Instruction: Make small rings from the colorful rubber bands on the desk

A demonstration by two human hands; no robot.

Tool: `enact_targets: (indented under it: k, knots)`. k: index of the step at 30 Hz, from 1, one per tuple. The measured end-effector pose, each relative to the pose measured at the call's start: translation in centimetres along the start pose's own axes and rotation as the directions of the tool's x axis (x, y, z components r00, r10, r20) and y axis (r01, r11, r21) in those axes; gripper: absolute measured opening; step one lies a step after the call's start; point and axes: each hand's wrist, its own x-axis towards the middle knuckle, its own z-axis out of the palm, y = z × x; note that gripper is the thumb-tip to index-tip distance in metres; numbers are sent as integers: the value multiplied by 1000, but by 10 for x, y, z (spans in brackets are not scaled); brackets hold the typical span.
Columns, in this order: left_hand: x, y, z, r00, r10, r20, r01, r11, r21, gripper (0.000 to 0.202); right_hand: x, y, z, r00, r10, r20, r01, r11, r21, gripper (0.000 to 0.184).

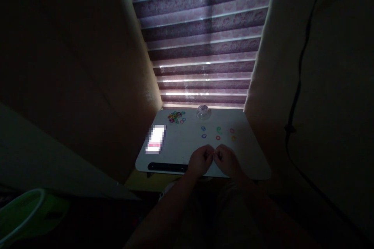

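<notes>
Over the near part of a small white table [181,146], my left hand [201,159] and my right hand [226,159] meet at the fingertips. Both are closed in a pinch; whatever is between the fingers is too small and dark to make out. Just beyond them, small coloured rings resembling rubber bands lie apart in two short rows, among them a blue ring [203,128], a red ring [217,137] and a yellow ring [233,138]. A green band [219,129] looks twisted. Farther left sits a mixed pile of rings [175,117].
A clear rounded container [203,113] stands at the table's far edge. At left lies a phone [156,139] with a lit, blurred screen, above a black slot [166,167]. A pleated blind [201,46] hangs behind; walls flank the table. A green tub [55,210] stands lower left.
</notes>
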Motion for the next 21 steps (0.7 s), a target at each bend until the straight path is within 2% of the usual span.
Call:
enact_targets:
  k: [8,14,21]
  knots:
    - [0,-1,1,1000,-20,-8,20,998,-59,13,0,1,0,1000,-6,4,6,1000,15,22]
    - [-1,-5,2,998,-53,-36,49,994,-96,14,0,0,0,1000,11,-16,-10,998,56,2]
    - [-1,-8,4,997,-58,-47,53,993,-105,14,1,1,0,1000,-18,23,17,999,36,7]
